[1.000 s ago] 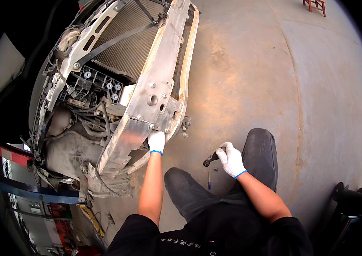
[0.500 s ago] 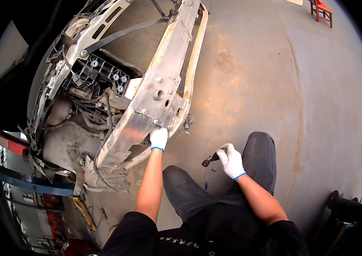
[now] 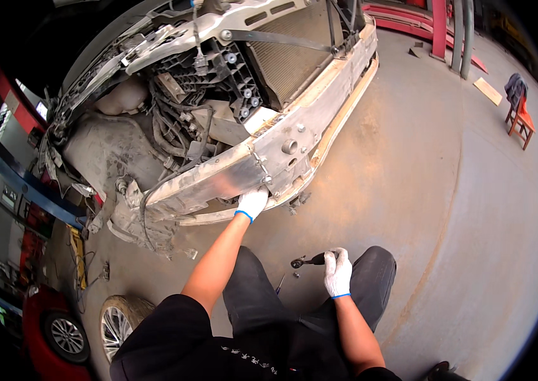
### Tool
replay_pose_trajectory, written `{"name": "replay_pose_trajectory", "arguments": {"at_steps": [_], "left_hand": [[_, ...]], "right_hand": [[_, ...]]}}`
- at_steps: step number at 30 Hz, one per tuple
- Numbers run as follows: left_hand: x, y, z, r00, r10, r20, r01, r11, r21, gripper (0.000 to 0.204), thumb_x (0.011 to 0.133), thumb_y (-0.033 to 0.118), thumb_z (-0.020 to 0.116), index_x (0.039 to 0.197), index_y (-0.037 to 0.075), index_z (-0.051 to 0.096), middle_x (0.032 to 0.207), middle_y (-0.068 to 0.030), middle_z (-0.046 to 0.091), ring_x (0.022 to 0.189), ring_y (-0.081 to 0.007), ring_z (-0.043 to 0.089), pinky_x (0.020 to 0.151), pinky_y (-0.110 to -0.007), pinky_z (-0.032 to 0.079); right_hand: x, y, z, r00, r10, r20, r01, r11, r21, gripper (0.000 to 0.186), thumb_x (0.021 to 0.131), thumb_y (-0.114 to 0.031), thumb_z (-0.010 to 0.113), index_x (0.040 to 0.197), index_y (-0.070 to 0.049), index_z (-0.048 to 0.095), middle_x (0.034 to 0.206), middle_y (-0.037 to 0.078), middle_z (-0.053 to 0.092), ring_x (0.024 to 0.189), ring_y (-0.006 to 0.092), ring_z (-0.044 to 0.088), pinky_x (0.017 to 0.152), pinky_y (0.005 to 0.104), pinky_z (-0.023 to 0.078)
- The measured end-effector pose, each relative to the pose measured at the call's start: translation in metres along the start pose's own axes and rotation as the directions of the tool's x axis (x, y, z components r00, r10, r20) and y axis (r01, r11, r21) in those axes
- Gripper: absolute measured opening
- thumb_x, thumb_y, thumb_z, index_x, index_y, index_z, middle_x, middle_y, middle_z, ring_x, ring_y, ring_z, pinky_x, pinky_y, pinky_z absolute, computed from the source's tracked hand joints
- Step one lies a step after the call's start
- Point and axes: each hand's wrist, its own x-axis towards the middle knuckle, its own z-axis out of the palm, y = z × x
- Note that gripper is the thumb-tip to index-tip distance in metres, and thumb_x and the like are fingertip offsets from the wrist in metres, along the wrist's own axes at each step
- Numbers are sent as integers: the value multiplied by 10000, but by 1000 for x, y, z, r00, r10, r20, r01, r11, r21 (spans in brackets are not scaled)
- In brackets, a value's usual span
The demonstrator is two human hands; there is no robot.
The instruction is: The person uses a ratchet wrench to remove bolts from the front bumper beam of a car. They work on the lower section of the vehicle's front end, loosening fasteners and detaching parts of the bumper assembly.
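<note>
My left hand (image 3: pixel 252 203), in a white glove, reaches under the scuffed aluminium bumper beam (image 3: pixel 310 130) of a car's stripped front end; its fingertips are hidden behind metal, beside bolts. My right hand (image 3: pixel 338 273), also gloved, is closed on a black ratchet (image 3: pixel 305 261) held in front of my knees, its head pointing left. Beyond the ratchet a small metal piece (image 3: pixel 296 275) lies on the floor, and a screwdriver (image 3: pixel 280 284) shows by my leg.
A loose wheel (image 3: pixel 119 320) is at lower left, near a red car (image 3: pixel 43 355) and a yellow metal part (image 3: pixel 77 254). A wooden chair with dark cloth (image 3: pixel 521 120), a board (image 3: pixel 487 91) and red lift posts (image 3: pixel 438 28) stand or lie at back right.
The view has turned, bringing the wheel and more background into sight. My right hand and ratchet appear lower, the ratchet more level. My left hand remains under the beam.
</note>
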Motion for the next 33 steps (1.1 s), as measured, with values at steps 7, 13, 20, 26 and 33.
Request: {"name": "replay_pose_trajectory", "arguments": {"at_steps": [7,13,20,26,33], "left_hand": [[-1,7,-7,973,-81,215,49,988,147,326,908,277,480,879,33,694,906,-247,679,843,-451,647,784,-506,520],[1,19,-8,976,-198,95,207,974,-93,408,911,373,461,928,36,691,957,-242,679,929,-430,636,842,-512,490],[6,11,-4,941,-255,222,251,967,46,438,881,393,473,913,26,711,959,-246,684,915,-433,646,842,-500,497],[-5,28,-11,978,-206,-17,204,976,-78,395,875,356,485,860,28,704,907,-257,678,903,-432,642,829,-506,495],[2,2,-5,968,-219,124,228,971,-66,400,908,370,461,949,51,698,975,-228,684,949,-423,631,866,-513,477]], "right_hand": [[-4,3,2,1000,-12,0,12,1000,-9,214,943,-202,607,1030,-11,562,788,194,658,708,344,654,665,403,514],[-4,4,1,1000,10,10,-10,1000,-6,212,930,-194,633,1029,-21,561,794,185,655,709,342,652,664,403,516],[-4,5,4,1000,10,4,-10,1000,-25,235,926,-208,633,1034,-12,562,799,189,651,716,347,650,663,410,511],[-5,1,2,999,43,20,-42,998,-49,245,931,-204,619,1035,8,556,818,203,659,750,354,659,688,413,514],[-4,3,7,1000,23,12,-23,999,-33,231,929,-198,620,1022,2,551,789,196,648,722,353,652,668,408,511]]}}
